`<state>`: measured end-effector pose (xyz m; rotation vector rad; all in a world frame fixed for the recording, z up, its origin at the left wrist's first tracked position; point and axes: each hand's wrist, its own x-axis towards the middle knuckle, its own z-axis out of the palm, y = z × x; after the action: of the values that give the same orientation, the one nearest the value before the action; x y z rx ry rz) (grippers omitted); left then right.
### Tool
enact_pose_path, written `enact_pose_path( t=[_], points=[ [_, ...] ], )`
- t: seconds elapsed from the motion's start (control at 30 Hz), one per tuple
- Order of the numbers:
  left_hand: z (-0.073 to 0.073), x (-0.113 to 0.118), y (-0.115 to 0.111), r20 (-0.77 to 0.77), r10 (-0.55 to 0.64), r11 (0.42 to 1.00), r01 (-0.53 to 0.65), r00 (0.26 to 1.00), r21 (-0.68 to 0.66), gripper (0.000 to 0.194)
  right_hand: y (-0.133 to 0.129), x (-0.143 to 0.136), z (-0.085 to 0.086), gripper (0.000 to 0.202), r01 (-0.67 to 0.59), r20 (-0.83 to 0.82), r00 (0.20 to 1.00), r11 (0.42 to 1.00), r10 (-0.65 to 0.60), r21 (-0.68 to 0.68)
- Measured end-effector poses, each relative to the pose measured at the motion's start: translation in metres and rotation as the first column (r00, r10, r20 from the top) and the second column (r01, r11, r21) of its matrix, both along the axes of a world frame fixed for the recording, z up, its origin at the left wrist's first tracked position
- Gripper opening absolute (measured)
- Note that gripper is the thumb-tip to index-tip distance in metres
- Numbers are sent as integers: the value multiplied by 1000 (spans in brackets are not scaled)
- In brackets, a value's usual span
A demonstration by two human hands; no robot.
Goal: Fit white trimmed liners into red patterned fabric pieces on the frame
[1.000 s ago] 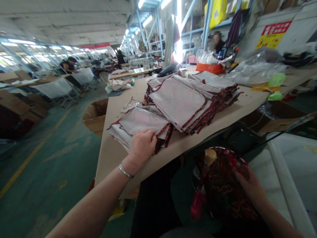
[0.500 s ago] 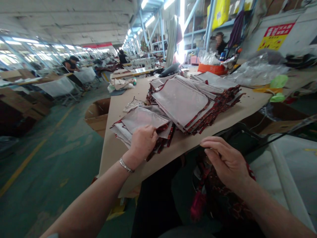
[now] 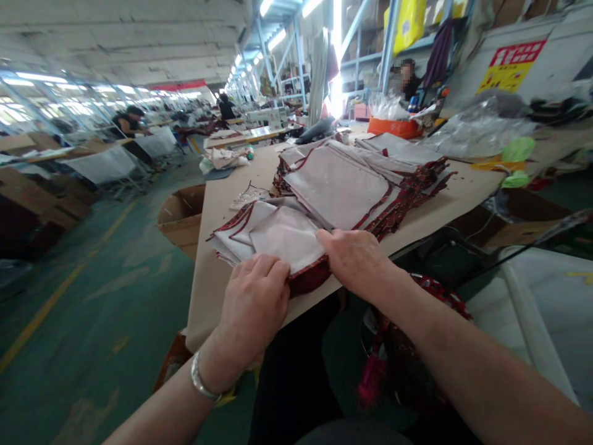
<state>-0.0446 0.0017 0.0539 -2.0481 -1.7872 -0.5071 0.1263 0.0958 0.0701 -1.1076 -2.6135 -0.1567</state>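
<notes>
Between my two hands is a light grey fabric piece with dark red edging [image 3: 287, 238], its near edge raised and its red underside showing. My left hand [image 3: 257, 293] grips its near left corner, fingers curled over the edge. My right hand [image 3: 349, 256] pinches the right corner between thumb and fingers. Under it lie several similar pieces in a loose stack [image 3: 227, 244]. Just behind and to the right rises a larger pile of grey pieces with red patterned edges [image 3: 340, 182].
Brown paper covers the table [image 3: 208, 303]. A cardboard box [image 3: 183, 216] stands at its left side. Farther back are an orange tray [image 3: 396, 127] and clear plastic bags [image 3: 482, 133]. A white bin [image 3: 542, 309] is at right. Other people work in the background.
My right hand has come in from the right and taken the fabric's right corner. My left hand has moved slightly down and left, and the piece has shifted toward me.
</notes>
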Motion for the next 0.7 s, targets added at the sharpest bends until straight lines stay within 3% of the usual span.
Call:
enact_pose_path(
  t=[0.07, 0.1, 0.13, 0.17, 0.2, 0.23, 0.3, 0.33, 0.4, 0.47, 0.5, 0.57, 0.63, 0.7],
  points=[
    [-17, -1, -8, 217, 32, 998, -18, 976, -64, 10, -13, 23, -9, 24, 33, -43, 999, 999, -31, 31],
    [-28, 2, -12, 391, 43, 995, -3, 919, -103, 9, -21, 35, -17, 25, 35, -69, 997, 998, -32, 44],
    [-39, 8, -17, 583, 65, 988, 29, 810, -150, 5, -30, 47, -28, 26, 36, -87, 996, 998, -33, 44],
    [-50, 17, -22, 760, 108, 976, 76, 641, -203, 1, -40, 58, -41, 27, 42, -93, 995, 999, -40, 24],
    [-60, 27, -26, 888, 170, 959, 137, 428, -249, 4, -50, 67, -57, 27, 53, -84, 995, 998, -55, -20],
    [-70, 40, -30, 951, 239, 939, 205, 195, -277, 8, -61, 75, -75, 26, 69, -65, 995, 994, -75, -86],
    [-84, 65, -34, 906, 360, 908, 304, -222, -287, 15, -83, 87, -114, 26, 116, -10, 992, 956, -123, -271],
    [-90, 76, -34, 836, 402, 900, 330, -375, -285, 18, -92, 92, -132, 26, 137, 6, 989, 918, -145, -372],
    [-101, 94, -31, 689, 451, 889, 356, -567, -289, 22, -107, 101, -163, 24, 142, -45, 979, 818, -200, -557],
    [-112, 106, -27, 601, 485, 874, 376, -635, -308, 23, -112, 110, -180, 23, 97, -195, 922, 688, -334, -719],
    [-119, 110, -25, 595, 500, 865, 389, -629, -317, 23, -112, 115, -183, 23, 40, -289, 857, 614, -427, -788],
    [-130, 118, -23, 643, 570, 811, 474, -511, -342, 20, -108, 123, -182, 18, -163, -453, 638, 465, -623, -870],
    [-136, 124, -22, 676, 658, 690, 625, -331, -366, 23, -105, 129, -175, 23, -370, -509, 413, 371, -755, -852],
    [-132, 129, -20, 649, 714, 574, 750, -262, -329, 32, -105, 132, -166, 34, -525, -468, 298, 267, -832, -808]
  ],
)
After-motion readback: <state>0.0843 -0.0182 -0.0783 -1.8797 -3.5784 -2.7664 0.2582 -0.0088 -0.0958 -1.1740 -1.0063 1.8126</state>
